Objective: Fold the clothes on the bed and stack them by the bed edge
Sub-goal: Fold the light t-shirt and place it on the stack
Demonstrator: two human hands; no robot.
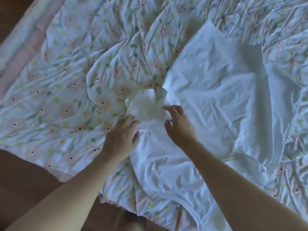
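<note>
Floor (25, 177): we note brown boards left of and below the left forearm; the frame cuts them off at its left and bottom edges.
Floral bedcover (55, 100): we find it wrinkled across the bed, running out of frame at the top and right; its near edge lies beside the left wrist.
Left hand (122, 135): we see the palm down, fingers relaxed and loosely spread, holding nothing. The fingertips lie at the white cloth's left border; whether they press it or only the cover we cannot tell.
White garment (208, 100): we find it spread flat and creased, directly under and to the right of both hands. Its kind is hard to make out; a bunched corner lies just beyond the fingertips, partly tucked under a floral fold.
Right hand (179, 124): we see fingers bent loosely above the cloth, gripping nothing; contact is unclear through blur.
Shadow (253, 59): we see a dark patch on the cloth, well right of the right hand.
</note>
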